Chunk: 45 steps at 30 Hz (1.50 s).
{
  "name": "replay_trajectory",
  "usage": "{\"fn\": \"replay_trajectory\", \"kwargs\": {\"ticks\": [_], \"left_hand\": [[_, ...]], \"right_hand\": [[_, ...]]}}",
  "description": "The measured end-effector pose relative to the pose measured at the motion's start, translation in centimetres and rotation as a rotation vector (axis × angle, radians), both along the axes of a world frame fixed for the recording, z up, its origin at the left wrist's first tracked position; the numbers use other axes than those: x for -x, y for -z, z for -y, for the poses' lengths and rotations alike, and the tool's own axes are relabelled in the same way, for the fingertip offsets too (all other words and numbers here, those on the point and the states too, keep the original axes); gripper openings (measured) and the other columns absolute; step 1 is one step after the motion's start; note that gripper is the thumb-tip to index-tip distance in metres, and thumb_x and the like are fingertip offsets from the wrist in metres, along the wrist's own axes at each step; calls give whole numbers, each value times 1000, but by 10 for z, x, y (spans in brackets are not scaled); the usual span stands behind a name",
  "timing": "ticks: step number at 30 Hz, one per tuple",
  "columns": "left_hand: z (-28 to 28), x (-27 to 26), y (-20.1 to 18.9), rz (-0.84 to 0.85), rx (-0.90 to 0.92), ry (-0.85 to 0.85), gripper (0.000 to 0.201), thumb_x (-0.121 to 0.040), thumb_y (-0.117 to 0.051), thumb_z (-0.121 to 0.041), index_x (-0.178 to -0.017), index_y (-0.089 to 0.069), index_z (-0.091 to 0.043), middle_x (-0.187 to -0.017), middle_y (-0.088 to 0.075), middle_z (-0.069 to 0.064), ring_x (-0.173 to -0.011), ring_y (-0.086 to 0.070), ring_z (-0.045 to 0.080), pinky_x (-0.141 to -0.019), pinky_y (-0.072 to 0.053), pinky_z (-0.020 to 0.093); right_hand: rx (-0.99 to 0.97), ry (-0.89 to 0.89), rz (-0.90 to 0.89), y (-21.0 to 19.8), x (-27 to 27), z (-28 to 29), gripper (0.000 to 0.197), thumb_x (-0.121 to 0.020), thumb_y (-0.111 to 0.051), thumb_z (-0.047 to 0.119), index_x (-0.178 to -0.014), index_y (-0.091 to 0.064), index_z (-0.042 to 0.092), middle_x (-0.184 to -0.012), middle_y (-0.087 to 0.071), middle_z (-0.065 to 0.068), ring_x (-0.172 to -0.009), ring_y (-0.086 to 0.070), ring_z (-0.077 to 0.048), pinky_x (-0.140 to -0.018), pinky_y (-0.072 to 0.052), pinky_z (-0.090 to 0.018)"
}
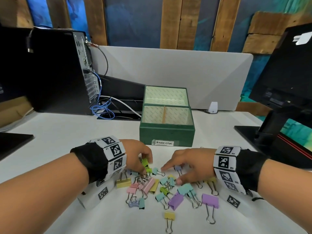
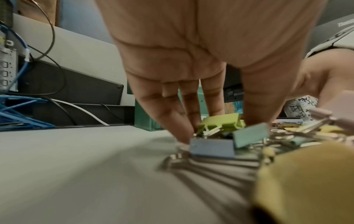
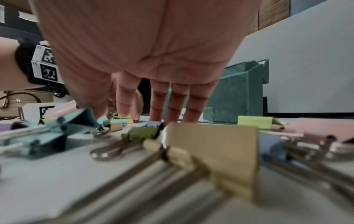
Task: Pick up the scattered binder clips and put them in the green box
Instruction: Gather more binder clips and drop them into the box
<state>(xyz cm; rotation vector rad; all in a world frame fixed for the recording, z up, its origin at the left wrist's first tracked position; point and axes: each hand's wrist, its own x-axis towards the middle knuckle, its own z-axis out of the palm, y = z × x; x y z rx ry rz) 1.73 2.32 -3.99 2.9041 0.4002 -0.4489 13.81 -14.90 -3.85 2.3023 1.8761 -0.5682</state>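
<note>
Many pastel binder clips point(image 1: 162, 186) lie scattered on the white surface point(image 1: 67, 132), near the person and between the two hands. Beyond them, toward the far side, stands the green box point(image 1: 167, 132) with its lid up; a handwritten label on its near wall reads "Binder Clips", and a divider splits the inside.

At the left of the pile the left hand point(image 1: 136, 154) reaches down, fingers point(image 2: 178, 125) and thumb curled round a lime-green clip point(image 2: 222, 122), which the grip pinches at the far-left edge of the heap. A blue clip point(image 2: 212, 147) and a teal clip point(image 2: 250, 136) lie just beside it.

Over the right of the pile the right hand point(image 1: 189, 164) hovers with its grip spread wide and holding nothing: forefinger stretched toward a small teal clip point(image 1: 156, 171), thumb tip down by another teal clip point(image 1: 170, 181), other fingers point(image 3: 178, 103) straight above a small blue clip point(image 3: 154, 125).

A black computer tower point(image 1: 55, 71) with blue cables point(image 1: 101, 112) stands far left, a monitor point(image 1: 287, 73) at the right.
</note>
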Motion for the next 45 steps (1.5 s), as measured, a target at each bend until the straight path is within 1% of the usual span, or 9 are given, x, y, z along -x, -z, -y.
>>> {"fn": "replay_trajectory", "kwargs": {"ticks": [3,5,10,18,23,27,33,39,45], "left_hand": [[3,-3,0,58,7,12,31,-81,-68,-34,-111,-61,-34,-72,-45,-22,-71,-58,5,-60,-38,11],[6,-5,-3,86,-2,31,30,-81,-68,-32,-110,-61,-33,-77,-49,-19,-64,-49,-1,-59,-37,10],[-8,-14,-18,269,-17,41,28,-81,-66,-29,-109,-63,-31,-104,-59,-10,-94,-59,11,-86,-50,27],[-21,-29,0,101,-83,12,28,-82,-66,-20,-108,-66,-31,-102,-55,-13,-82,-51,7,-79,-43,20],[-12,-22,-3,123,-101,55,31,-85,-63,-30,-115,-60,-33,-118,-52,-8,-101,-55,11,-84,-40,23],[0,-10,-5,85,-51,86,34,-82,-64,-35,-116,-60,-37,-112,-51,-10,-91,-51,8,-88,-46,26],[3,5,-4,-3,-54,95,49,-79,-64,-21,-122,-55,-42,-129,-42,-14,-106,-56,8,-90,-46,23],[-2,8,-1,-25,-5,94,47,-81,-66,-23,-122,-54,-42,-117,-48,-14,-90,-48,3,-69,-38,12],[-2,7,4,36,31,63,37,-83,-62,-20,-117,-56,-32,-108,-51,-11,-70,-45,0,-65,-38,11]], "right_hand": [[-7,-17,10,0,0,-1,48,-84,-60,46,-128,-42,53,-128,-48,12,-117,-47,-12,-101,-42,-36],[-7,-13,5,0,0,-1,45,-85,-60,44,-126,-46,50,-127,-48,12,-116,-48,-12,-100,-42,-35],[-37,-60,-15,-1,1,-1,48,-86,-60,38,-128,-42,52,-130,-44,14,-113,-49,-10,-97,-43,-32],[-68,-73,-22,2,-1,0,33,-88,-59,23,-117,-61,37,-126,-52,12,-111,-49,-6,-88,-37,-17],[-73,-82,9,2,-5,-1,30,-89,-57,19,-117,-63,31,-122,-55,7,-89,-42,-1,-68,-29,-3],[-80,-74,21,4,-6,-2,28,-89,-58,18,-114,-64,28,-118,-57,4,-87,-43,-2,-77,-39,-16],[-61,-42,55,5,-6,-2,23,-87,-57,16,-106,-64,27,-110,-57,1,-90,-51,-11,-85,-49,-31],[-46,-15,72,5,-6,-1,21,-84,-59,15,-101,-63,26,-95,-49,5,-85,-48,-12,-81,-49,-33],[-48,46,63,4,-5,-1,20,-80,-60,15,-96,-61,27,-92,-48,4,-90,-55,-21,-80,-49,-34]]}}
